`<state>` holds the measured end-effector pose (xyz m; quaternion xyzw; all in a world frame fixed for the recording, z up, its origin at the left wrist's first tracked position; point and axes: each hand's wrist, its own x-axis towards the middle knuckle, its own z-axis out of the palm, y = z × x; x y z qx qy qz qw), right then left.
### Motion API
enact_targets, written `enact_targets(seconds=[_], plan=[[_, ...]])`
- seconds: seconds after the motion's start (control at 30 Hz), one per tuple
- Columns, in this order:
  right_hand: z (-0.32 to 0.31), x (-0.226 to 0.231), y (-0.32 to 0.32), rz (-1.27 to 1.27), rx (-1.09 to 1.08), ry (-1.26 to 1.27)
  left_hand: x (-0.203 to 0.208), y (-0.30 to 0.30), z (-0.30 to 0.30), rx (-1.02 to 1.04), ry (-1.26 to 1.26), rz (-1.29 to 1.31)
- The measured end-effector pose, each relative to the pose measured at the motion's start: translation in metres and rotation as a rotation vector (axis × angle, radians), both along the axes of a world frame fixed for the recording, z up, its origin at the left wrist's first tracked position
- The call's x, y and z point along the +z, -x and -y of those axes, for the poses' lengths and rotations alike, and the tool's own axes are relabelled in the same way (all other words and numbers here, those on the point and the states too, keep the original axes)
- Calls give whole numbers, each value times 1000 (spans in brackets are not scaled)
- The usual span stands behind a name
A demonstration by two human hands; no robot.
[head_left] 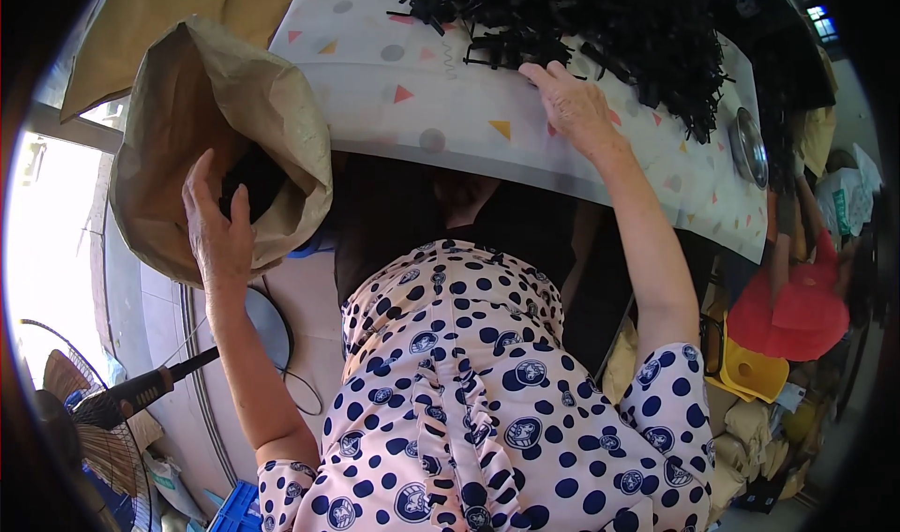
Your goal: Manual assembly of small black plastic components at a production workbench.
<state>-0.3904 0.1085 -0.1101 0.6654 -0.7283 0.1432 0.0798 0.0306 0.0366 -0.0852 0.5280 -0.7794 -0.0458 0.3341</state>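
A large heap of small black plastic pieces (562, 7) lies across the far part of a table. My right hand (577, 105) reaches to the heap's near edge, fingers stretched out, their tips at a few loose pieces; nothing shows held in it. To the left, a tall brown paper bag (291, 110) stands with its mouth wide. My left hand (220, 218) is at the bag's mouth, thumb and fingers apart. Dark contents (258, 180) show inside the bag behind those fingers; single pieces there cannot be made out.
The table has a white patterned cover (375, 110). A round metal dish (748, 148) sits at its right edge. A black fan (103, 410) stands at lower left, near a blue crate (236, 511). At right, a person in red (792, 298) is beside a yellow container (750, 368).
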Motion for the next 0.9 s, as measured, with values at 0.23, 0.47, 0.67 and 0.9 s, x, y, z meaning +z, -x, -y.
enact_targets(seconds=[0.23,0.47,0.67,0.9], plan=[[19,2,38,-78,262,22,0,36,-18,-202,-143,-53],[13,39,-6,1383,19,-10,11,96,-28,-499,-428,-292],[-22,19,-87,1638,152,-351,-1,143,-45,-762,-405,-249],[-38,0,-119,1597,215,-487,-20,125,-54,-732,-826,-426]])
